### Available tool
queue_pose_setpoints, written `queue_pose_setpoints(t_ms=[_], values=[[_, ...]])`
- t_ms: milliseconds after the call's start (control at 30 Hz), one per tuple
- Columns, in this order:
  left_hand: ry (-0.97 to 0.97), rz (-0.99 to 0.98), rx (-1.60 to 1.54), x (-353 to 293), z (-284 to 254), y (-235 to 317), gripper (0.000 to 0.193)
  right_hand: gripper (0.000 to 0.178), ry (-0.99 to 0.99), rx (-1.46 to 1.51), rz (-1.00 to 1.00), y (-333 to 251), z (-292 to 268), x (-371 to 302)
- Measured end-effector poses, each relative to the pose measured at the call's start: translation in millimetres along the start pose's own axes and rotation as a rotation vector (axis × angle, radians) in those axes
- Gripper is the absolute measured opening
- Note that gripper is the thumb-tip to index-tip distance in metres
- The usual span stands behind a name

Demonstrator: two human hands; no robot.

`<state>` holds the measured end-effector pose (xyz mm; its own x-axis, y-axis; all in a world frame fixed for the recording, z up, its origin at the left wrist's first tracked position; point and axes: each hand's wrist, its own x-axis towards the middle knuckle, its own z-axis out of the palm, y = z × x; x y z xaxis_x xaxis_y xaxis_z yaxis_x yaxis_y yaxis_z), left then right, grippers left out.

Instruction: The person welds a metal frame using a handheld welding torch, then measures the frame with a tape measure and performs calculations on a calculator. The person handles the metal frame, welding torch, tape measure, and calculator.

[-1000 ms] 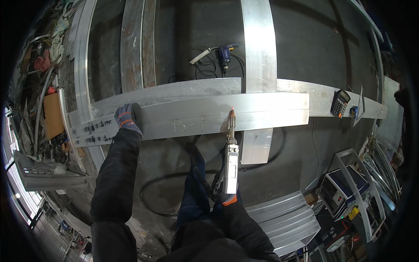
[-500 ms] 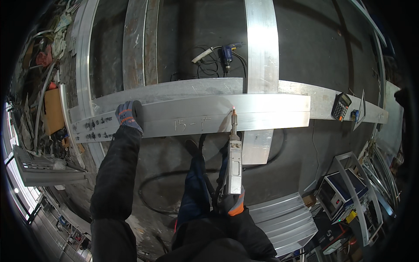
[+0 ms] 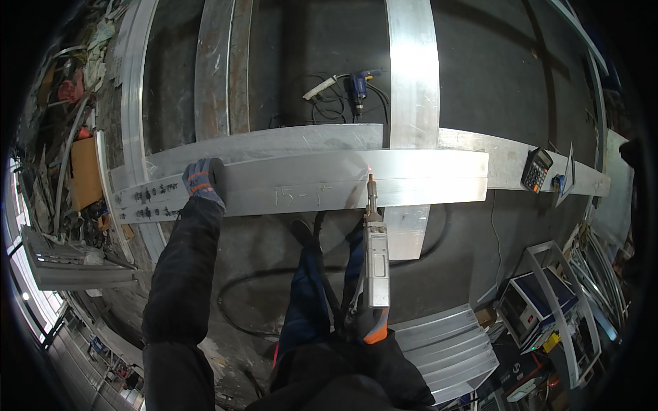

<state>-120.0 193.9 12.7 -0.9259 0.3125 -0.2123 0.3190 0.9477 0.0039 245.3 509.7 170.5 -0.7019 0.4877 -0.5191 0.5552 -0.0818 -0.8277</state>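
Observation:
My left hand (image 3: 203, 182), in a grey glove with orange stripes, is closed on the far edge of a long silver metal profile (image 3: 425, 164) near its left end. Its fingertips are hidden. The profile lies crosswise in front of me, with handwritten marks on its face. In my right hand (image 3: 374, 326), gloved in grey and orange, is a silver handheld laser welding gun (image 3: 378, 264), its rear grip largely hidden. Its copper-coloured nozzle points away from me over the profile. A small reddish light spot shows just beyond the tip, near the lengthwise line.
Beneath the profile runs a bright metal beam (image 3: 413, 75). A blue power drill (image 3: 358, 90) with cables lies beyond. On the right are a calculator (image 3: 537, 170), a dark boxy machine (image 3: 538, 308) and metal frames. Ribbed metal panels (image 3: 445, 346) sit near my right arm; clutter lines the left.
The welding gun and my right hand have shifted slightly to the right, and the light spot has moved a little the same way. My left hand stays on the profile.

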Motion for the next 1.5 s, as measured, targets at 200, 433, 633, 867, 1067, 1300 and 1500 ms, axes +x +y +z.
queue_pose_setpoints(t_ms=[200, 433, 633, 867, 1067, 1300, 1500], values=[[0.046, 0.016, -0.013, -1.9, 3.8, -2.8, 0.033, 0.022, -0.021, 0.091, 0.078, -7.4, -5.4, -1.4], [-0.017, -0.002, 0.001, -0.4, -9.6, 10.0, 0.019, 0.018, -0.093, -0.026, 0.156, 5.0, -10.9, -4.5], [-0.066, -0.017, 0.103, 1.5, -13.9, 14.3, 0.016, 0.021, -0.051, 0.029, 0.137, 4.7, -7.4, -1.9], [-0.045, 0.007, 0.046, 0.6, -19.4, 18.1, 0.018, 0.029, -0.184, 0.079, 0.135, -3.4, -36.8, 2.5], [0.181, 0.037, -0.042, -7.4, -15.5, 18.3, 0.019, 0.054, -0.579, -0.14, 0.086, -68.5, -105.3, 40.3], [0.137, -0.044, -0.125, -8.2, -17.6, 26.3, 0.02, 0.06, -0.89, -0.564, -0.141, -146.0, -102.6, 98.8], [0.115, -0.055, -0.094, -10.5, -18.7, 25.1, 0.023, 0.057, -0.995, -0.573, 0.063, -161.0, -95.1, 118.3]])
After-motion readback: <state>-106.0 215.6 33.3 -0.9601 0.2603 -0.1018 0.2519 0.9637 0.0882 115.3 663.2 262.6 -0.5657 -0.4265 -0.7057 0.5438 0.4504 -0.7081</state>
